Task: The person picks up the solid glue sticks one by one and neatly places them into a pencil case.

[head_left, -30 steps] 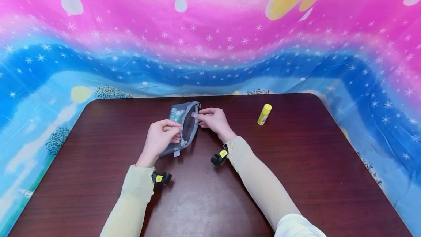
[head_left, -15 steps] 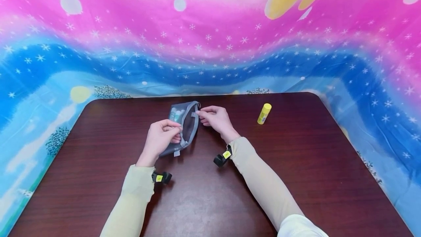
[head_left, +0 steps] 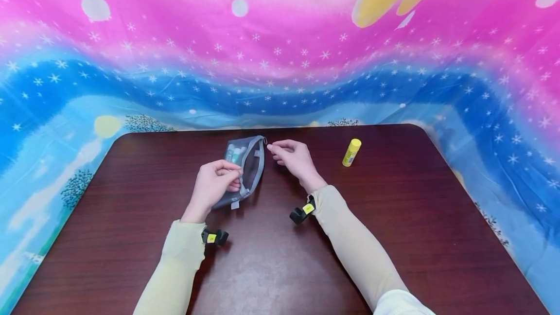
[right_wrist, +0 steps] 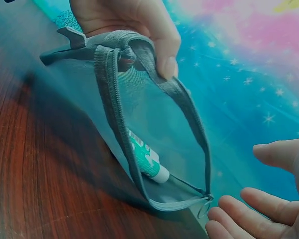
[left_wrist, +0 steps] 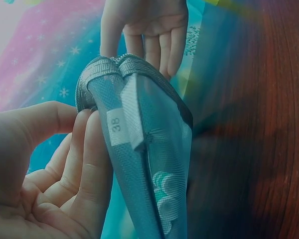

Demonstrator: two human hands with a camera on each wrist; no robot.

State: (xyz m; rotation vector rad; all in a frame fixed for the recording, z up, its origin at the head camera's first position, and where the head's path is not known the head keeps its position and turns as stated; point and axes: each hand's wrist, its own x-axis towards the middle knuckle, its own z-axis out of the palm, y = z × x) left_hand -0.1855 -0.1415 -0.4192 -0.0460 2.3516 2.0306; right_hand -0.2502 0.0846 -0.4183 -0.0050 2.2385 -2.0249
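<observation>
A grey mesh zip pouch (head_left: 260, 165) stands near the table's back with its zip undone and its mouth gaping to the right. My left hand (head_left: 212, 184) pinches the near edge of that mouth between thumb and fingers. Inside lie green and white tubes with white caps (right_wrist: 148, 162), seen through the mesh and the opening. My right hand (head_left: 294, 160) hovers just right of the pouch, apart from it. In the right wrist view its thumb and fingers are spread, with nothing between them, close to the zip pull (right_wrist: 208, 199).
A yellow glue stick (head_left: 352, 152) stands on the dark wooden table (head_left: 407, 218), right of my right hand. A pink and blue patterned cloth (head_left: 280, 86) hangs behind the table and round its sides.
My right hand has let go of the pouch's mouth and drawn back a little to the right. The left hand and the pouch have stayed put.
</observation>
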